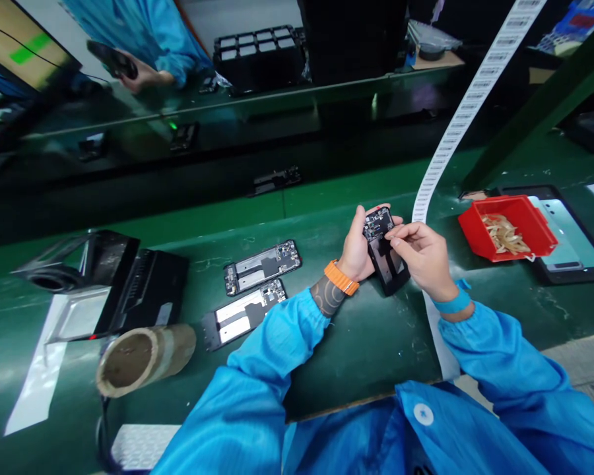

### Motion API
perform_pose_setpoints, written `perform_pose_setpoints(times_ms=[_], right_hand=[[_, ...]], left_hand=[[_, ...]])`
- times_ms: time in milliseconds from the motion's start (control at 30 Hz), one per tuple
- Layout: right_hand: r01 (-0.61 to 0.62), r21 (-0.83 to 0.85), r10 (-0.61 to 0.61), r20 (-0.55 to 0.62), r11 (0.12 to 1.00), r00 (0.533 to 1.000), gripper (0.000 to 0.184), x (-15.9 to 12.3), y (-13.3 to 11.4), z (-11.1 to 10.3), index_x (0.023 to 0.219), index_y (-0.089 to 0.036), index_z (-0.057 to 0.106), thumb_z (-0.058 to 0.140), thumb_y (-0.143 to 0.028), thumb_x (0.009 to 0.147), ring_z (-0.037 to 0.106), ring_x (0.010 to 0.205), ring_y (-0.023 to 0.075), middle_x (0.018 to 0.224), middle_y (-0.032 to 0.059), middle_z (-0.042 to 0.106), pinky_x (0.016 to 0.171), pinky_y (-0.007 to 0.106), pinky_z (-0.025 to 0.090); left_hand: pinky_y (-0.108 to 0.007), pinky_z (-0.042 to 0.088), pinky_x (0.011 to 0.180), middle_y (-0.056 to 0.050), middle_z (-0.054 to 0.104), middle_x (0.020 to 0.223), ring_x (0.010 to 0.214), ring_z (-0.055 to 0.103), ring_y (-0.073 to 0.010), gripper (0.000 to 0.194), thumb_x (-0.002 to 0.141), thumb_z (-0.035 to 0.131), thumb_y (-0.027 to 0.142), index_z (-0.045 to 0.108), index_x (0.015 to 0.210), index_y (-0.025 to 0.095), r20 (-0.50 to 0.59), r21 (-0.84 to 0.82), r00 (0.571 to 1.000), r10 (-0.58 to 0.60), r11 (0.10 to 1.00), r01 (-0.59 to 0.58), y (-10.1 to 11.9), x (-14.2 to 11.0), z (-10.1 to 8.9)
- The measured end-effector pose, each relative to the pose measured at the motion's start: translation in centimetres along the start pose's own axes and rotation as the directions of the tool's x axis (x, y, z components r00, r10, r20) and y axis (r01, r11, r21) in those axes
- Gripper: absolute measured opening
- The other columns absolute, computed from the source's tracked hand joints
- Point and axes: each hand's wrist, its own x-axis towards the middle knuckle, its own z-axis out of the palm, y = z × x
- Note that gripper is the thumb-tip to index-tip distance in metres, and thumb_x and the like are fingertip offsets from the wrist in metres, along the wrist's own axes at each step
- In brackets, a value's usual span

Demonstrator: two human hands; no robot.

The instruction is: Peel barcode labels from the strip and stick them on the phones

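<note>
So your left hand grips the opened phone, lengthwise toward you; right hand pinches mid-phone, on what's unclear.

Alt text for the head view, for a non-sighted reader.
A person's left hand holds an opened phone, the right hand over its exposed insides. Two similar opened phones lie at left on the green bench; a red bin of pale pieces sits at right.
</note>
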Motion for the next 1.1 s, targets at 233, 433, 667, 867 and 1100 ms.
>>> perform_pose_setpoints(times_ms=[233,433,667,867,1100], right_hand=[[0.097,-0.027,-0.098,-0.036,0.995,0.995,0.016,0.2,-0.1,0.1,0.076,-0.022,0.064,0.076,-0.032,0.079,0.066,0.085,0.0187,0.084,0.0028,0.069,0.076,0.033,0.056],[0.071,-0.084,-0.075,-0.043,0.994,0.996,0.015,-0.3,0.1,0.4,0.077,-0.022,0.063,0.074,-0.031,0.082,0.062,0.069,0.0154,0.075,0.0003,0.067,0.066,0.031,0.053],[0.117,-0.199,-0.130,-0.055,0.973,0.990,0.008,-0.8,0.1,0.6,0.079,-0.023,0.065,0.072,-0.026,0.082,0.063,0.071,0.0167,0.076,0.0005,0.069,0.069,0.032,0.054],[0.157,-0.252,-0.180,-0.069,0.955,0.981,0.006,-1.0,0.1,0.6,0.083,-0.023,0.064,0.070,-0.022,0.082,0.061,0.068,0.0152,0.076,-0.0010,0.068,0.067,0.031,0.052],[0.162,-0.257,-0.180,-0.049,0.953,0.982,0.009,-0.9,0.3,0.5,0.079,-0.024,0.063,0.071,-0.026,0.082,0.065,0.074,0.0174,0.079,0.0003,0.070,0.072,0.033,0.055]], left_hand=[[-0.038,0.054,0.094,-0.011,0.076,0.098,0.090,0.074,-0.0220,0.050,0.104,0.039,0.053,0.070,0.106,0.015,-0.015,-0.009,1.000,0.002,1.000,-0.002,0.1,-0.2,0.4],[-0.038,0.054,0.096,-0.010,0.076,0.096,0.096,0.074,-0.0224,0.048,0.105,0.037,0.051,0.069,0.109,0.015,-0.007,-0.027,1.000,0.014,1.000,-0.014,-0.1,-0.4,0.7],[-0.039,0.053,0.098,-0.010,0.076,0.096,0.097,0.074,-0.0223,0.047,0.104,0.039,0.052,0.070,0.108,0.016,-0.017,-0.003,1.000,0.008,1.000,-0.008,-0.5,-0.4,0.8],[-0.039,0.054,0.097,-0.010,0.076,0.098,0.097,0.074,-0.0224,0.048,0.105,0.036,0.051,0.069,0.110,0.016,-0.001,-0.018,1.000,-0.001,1.000,0.001,-0.6,-0.5,0.8],[-0.039,0.053,0.099,-0.011,0.076,0.097,0.098,0.074,-0.0228,0.048,0.105,0.037,0.050,0.070,0.109,0.015,-0.017,-0.014,1.000,0.005,1.000,-0.005,-0.5,-0.5,0.8]])
